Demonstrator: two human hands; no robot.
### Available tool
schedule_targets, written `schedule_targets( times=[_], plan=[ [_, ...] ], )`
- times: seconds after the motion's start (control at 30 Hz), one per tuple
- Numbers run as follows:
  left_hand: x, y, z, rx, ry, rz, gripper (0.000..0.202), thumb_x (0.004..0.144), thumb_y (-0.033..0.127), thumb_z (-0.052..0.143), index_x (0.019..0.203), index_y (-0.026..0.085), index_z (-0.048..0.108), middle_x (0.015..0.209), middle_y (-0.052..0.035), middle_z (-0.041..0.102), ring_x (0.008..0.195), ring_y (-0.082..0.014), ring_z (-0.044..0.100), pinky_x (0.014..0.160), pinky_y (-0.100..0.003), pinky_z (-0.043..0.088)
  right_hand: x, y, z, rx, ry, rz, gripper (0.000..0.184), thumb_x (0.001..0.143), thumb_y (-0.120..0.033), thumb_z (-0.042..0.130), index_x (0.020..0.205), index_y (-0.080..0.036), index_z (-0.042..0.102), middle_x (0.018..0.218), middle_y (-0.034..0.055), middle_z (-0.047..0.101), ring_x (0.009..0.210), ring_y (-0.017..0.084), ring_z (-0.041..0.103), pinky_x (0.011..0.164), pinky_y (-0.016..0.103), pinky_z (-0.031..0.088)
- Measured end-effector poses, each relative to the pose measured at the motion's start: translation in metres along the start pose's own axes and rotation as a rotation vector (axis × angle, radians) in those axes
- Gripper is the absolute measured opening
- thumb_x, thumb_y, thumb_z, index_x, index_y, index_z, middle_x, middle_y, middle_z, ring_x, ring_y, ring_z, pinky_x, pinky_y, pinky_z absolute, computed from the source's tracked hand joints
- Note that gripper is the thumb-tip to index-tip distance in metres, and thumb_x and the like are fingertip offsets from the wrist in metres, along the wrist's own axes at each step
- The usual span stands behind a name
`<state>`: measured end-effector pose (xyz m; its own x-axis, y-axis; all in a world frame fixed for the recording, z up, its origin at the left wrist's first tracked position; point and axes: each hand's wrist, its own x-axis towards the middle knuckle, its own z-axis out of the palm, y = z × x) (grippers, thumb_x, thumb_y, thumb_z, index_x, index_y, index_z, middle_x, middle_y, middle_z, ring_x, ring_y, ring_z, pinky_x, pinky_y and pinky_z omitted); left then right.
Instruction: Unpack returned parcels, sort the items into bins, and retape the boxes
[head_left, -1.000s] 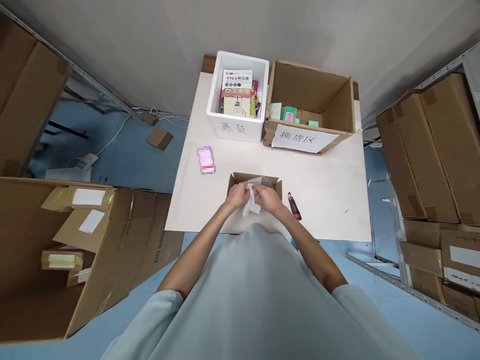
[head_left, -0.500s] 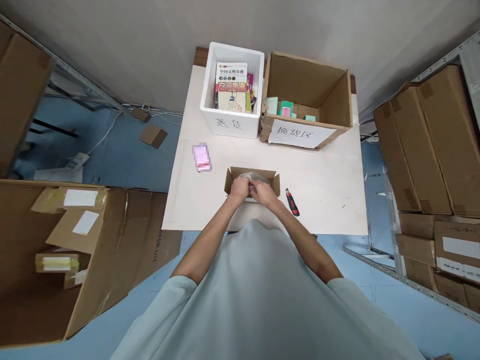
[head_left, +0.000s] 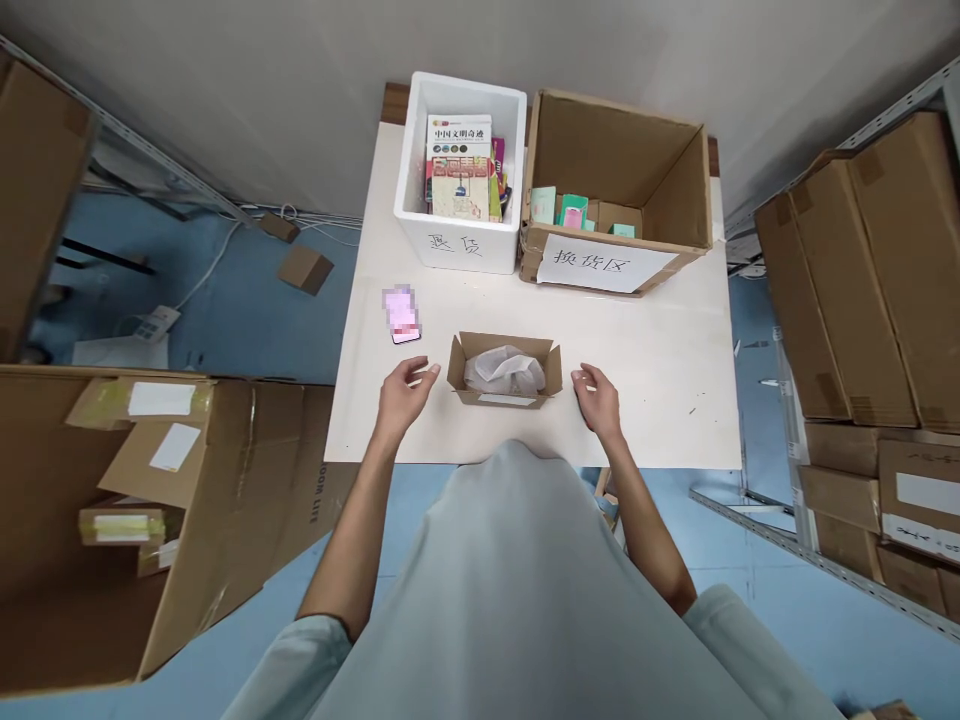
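Note:
A small open cardboard box (head_left: 517,346) stands near the table's front edge, its flaps spread. Inside it lies a crumpled, translucent white plastic bag (head_left: 504,372); its contents cannot be made out. To the box's left is my left hand (head_left: 403,398), fingers loosely bent and apart, holding nothing. My right hand (head_left: 598,402) is off the box's right end, its fingers apart and slightly curled. The red and black utility knife seen there earlier is hidden, apparently beneath this hand. Beyond my left hand lies a phone (head_left: 403,314) with a blurred pink screen.
At the table's back stand a white foam box (head_left: 457,250) of books and a larger cardboard carton (head_left: 694,200) with small green packages. A big open carton (head_left: 247,470) with parcels stands on the left. Shelved boxes (head_left: 840,290) line the right side.
Both hands have come out of the small box and moved apart, one to each side. The bag inside is now uncovered, while the utility knife has gone from sight where my right hand is.

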<state>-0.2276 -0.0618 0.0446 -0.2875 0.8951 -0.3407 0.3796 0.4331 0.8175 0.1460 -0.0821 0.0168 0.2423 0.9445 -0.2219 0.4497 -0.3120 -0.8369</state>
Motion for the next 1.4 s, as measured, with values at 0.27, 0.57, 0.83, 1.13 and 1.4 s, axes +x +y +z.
schedule_targets(
  times=[0.27,0.57,0.83,1.13,1.4],
  plan=[
    [-0.004,-0.007,0.047,-0.08,-0.145,-0.153,0.075,0.104,0.054,0.076,0.162,0.011,0.059,0.167,-0.0281,0.064,0.155,-0.0368,0.065,0.13,-0.05,0.052,-0.009,0.017,0.037,0.137,-0.196,0.056,0.087,0.093,-0.096,0.06,0.128,-0.02,0.08,0.139,0.0209,0.083,0.122,0.036,0.082,0.106,0.055,0.069],
    [-0.033,-0.017,0.065,-0.027,-0.141,-0.092,0.059,0.104,0.059,0.067,0.143,0.015,0.072,0.152,-0.0213,0.076,0.133,-0.0367,0.077,0.118,-0.051,0.059,-0.023,0.037,0.012,0.144,-0.256,0.067,0.07,0.101,-0.084,0.061,0.13,-0.024,0.081,0.135,0.0165,0.084,0.121,0.035,0.083,0.107,0.055,0.068],
    [-0.05,-0.019,0.078,-0.073,-0.072,-0.121,0.059,0.098,0.058,0.074,0.137,0.014,0.073,0.147,-0.0217,0.078,0.135,-0.0361,0.075,0.115,-0.048,0.061,-0.021,0.05,0.015,0.212,-0.317,0.081,0.084,0.098,-0.09,0.062,0.144,-0.023,0.077,0.155,0.0196,0.076,0.138,0.037,0.077,0.115,0.054,0.065],
    [-0.089,0.029,0.054,-0.063,-0.23,0.129,0.072,0.099,0.072,0.074,0.147,0.019,0.071,0.156,-0.0171,0.075,0.142,-0.0361,0.073,0.121,-0.05,0.06,-0.082,0.014,-0.041,0.275,-0.052,0.023,0.079,0.101,-0.087,0.063,0.146,-0.025,0.079,0.157,0.0146,0.076,0.146,0.037,0.072,0.122,0.052,0.062],
    [-0.107,0.069,0.081,-0.005,-0.67,0.33,0.075,0.099,0.077,0.075,0.151,0.023,0.07,0.158,-0.0152,0.073,0.144,-0.0358,0.072,0.12,-0.049,0.062,-0.22,0.017,-0.077,0.329,0.427,0.165,0.081,0.1,-0.09,0.064,0.142,-0.024,0.082,0.147,0.013,0.082,0.137,0.036,0.076,0.119,0.05,0.063]
  ],
)
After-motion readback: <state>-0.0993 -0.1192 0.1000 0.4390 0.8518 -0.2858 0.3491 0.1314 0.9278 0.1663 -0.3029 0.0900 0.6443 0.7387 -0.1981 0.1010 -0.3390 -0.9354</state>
